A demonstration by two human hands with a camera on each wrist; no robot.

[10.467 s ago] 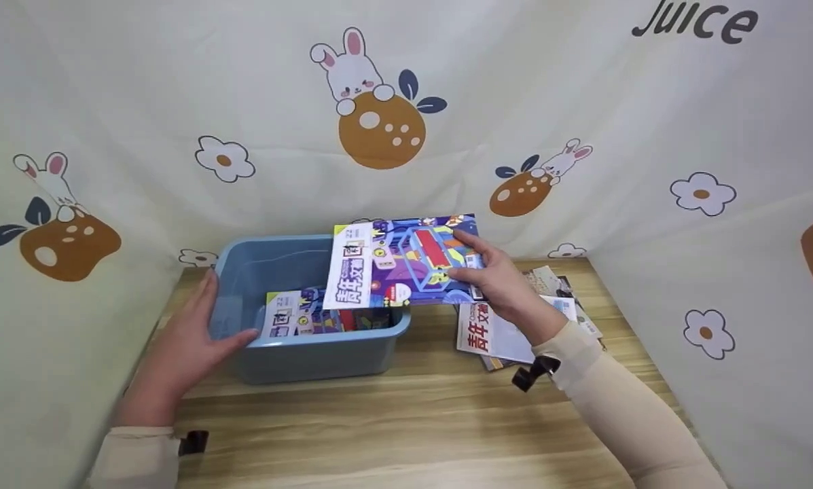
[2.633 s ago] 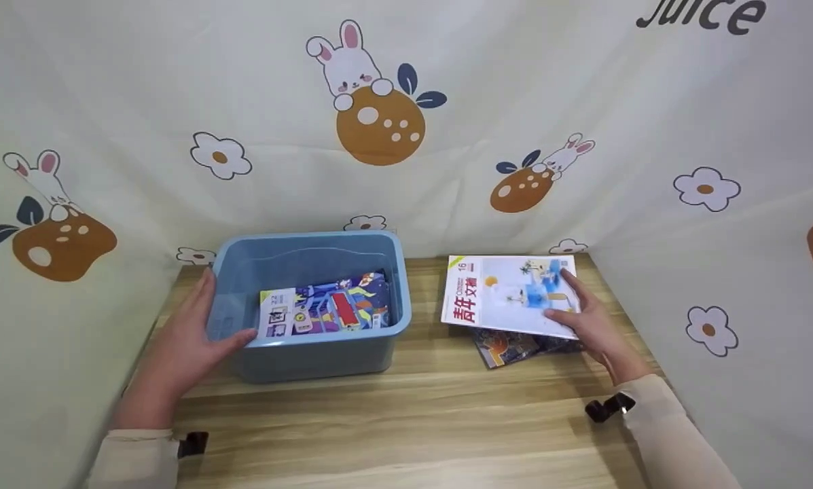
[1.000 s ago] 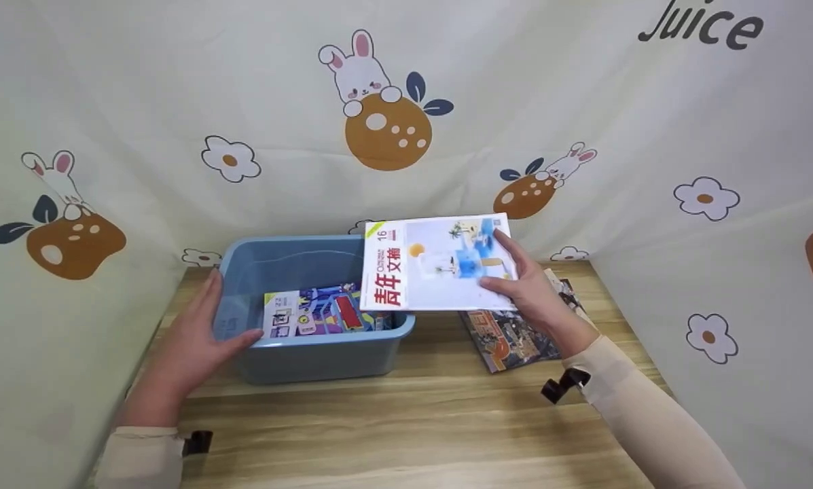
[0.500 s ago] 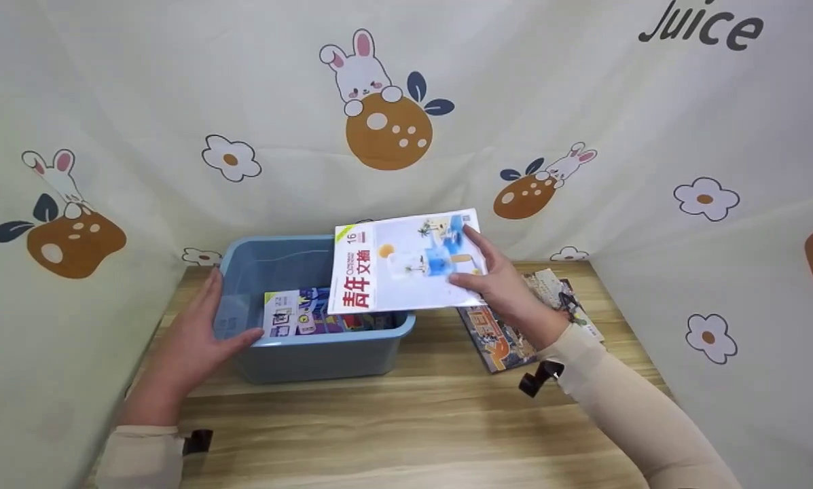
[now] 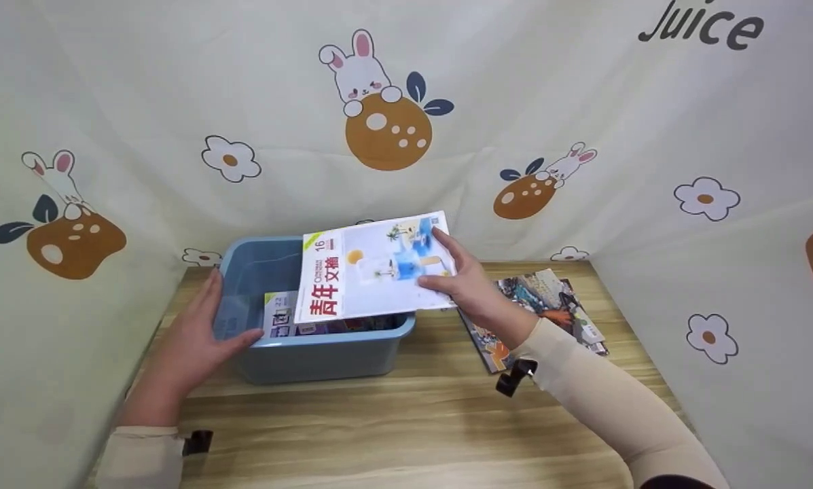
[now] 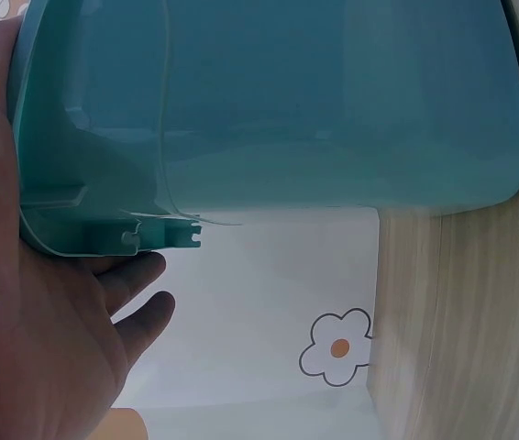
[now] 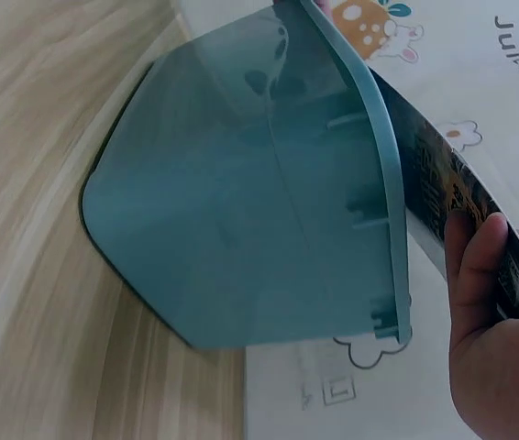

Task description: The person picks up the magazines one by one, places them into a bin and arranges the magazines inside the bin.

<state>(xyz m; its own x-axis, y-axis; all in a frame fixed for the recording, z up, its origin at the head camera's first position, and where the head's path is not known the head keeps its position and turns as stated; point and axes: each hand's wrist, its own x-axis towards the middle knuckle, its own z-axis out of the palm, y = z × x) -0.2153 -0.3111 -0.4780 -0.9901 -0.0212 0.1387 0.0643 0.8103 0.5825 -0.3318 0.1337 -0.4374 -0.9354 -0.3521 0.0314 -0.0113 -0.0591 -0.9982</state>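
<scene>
My right hand (image 5: 477, 292) pinches the right edge of a white magazine (image 5: 372, 268) with red characters and a blue beach picture, thumb on its cover. The magazine is tilted over the blue plastic bin (image 5: 318, 360) and covers much of the opening. Its dark underside (image 7: 443, 165) shows past the bin's rim in the right wrist view. Inside the bin lies a purple magazine (image 5: 282, 314), mostly hidden. My left hand (image 5: 192, 346) rests on the bin's left front corner, fingers straight along the side, thumb at the front rim. In the left wrist view two fingertips stand free of the wall.
Several magazines (image 5: 542, 299) with dark, colourful covers lie fanned on the wooden table (image 5: 352, 435), right of the bin. A pale cloth (image 5: 277, 102) printed with rabbits and flowers encloses the back and both sides.
The right hand takes the white magazine from the right-hand pile and carries it left over the bin. Before that, a purple magazine is put into the bin. The left hand stays put.
</scene>
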